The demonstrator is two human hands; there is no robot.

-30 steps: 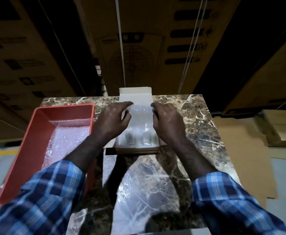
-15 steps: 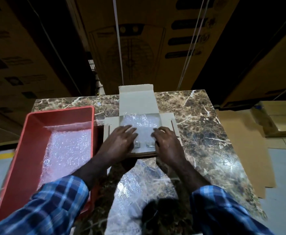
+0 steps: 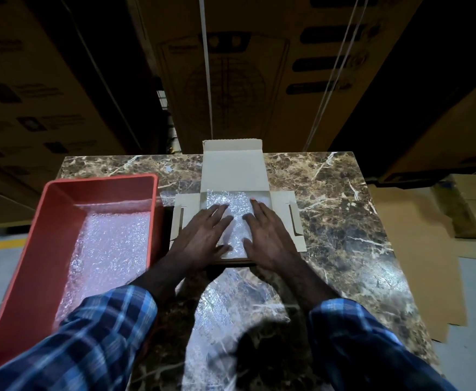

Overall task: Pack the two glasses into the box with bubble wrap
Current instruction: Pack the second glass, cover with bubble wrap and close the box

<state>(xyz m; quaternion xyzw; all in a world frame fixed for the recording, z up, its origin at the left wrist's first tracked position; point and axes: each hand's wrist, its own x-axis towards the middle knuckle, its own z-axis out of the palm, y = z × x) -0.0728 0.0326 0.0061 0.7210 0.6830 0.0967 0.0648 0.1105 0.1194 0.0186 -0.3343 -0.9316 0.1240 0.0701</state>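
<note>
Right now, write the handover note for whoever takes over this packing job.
Left hand: flat, fingers straight, pressing the bubble wrap down in the box.
Right hand: the same, on the wrap's right side.
Glasses: not visible; presumably under the wrap.
Box: on the marble table, lid and side flaps open.
Red tray: left of the box, more bubble wrap lying in it.
Done: wrap laid into the box.
Left: fold in the flaps, close the lid.
</note>
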